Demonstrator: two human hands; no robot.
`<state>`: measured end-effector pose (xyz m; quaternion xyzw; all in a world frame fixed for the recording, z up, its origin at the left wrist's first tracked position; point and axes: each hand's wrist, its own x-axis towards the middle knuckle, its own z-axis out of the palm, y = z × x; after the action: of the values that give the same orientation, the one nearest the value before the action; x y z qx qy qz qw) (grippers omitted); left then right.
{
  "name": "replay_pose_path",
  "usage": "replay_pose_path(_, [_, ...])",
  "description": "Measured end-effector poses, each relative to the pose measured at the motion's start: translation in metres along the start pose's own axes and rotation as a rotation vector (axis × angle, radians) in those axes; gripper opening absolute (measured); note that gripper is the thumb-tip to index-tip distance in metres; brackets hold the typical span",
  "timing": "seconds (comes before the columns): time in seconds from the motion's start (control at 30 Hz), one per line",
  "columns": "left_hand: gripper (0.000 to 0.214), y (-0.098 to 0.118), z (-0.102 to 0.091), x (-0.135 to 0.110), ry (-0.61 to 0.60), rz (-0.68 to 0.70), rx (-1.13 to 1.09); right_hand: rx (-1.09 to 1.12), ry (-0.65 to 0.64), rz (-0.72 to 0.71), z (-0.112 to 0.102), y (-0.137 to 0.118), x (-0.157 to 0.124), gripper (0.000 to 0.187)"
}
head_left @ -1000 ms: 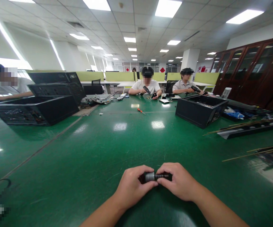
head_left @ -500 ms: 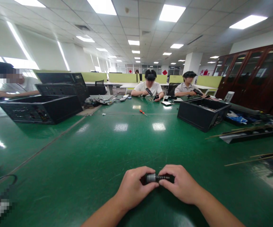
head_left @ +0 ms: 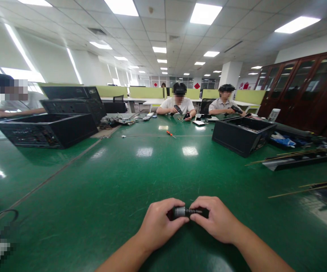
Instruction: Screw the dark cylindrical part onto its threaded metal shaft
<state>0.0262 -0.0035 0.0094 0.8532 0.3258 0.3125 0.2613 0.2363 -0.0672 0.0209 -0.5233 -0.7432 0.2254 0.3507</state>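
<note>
Toward the near edge of a green table point(head_left: 118, 185), the left hand point(head_left: 154, 223) curls around a dark, grey-collared tool point(head_left: 180, 211); the right hand point(head_left: 220, 221) pinches its thin end between thumb and fingers. Steady grips, aligned straight, would likely prevent slipping.

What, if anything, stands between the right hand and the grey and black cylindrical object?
Nothing visible does: the right hand pinches the narrow ridged part of the cylindrical object, and the left hand holds its thicker grey part. The orange screwdriver lies on the green table, well beyond both hands.
</note>
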Motion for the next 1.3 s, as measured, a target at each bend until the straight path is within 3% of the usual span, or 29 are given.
replay_pose_path(1.3, [0.031,-0.0048,0.0007,0.0016,0.091,0.083,0.038,0.031,0.030,0.018,-0.0019,0.0037,0.0024,0.006])
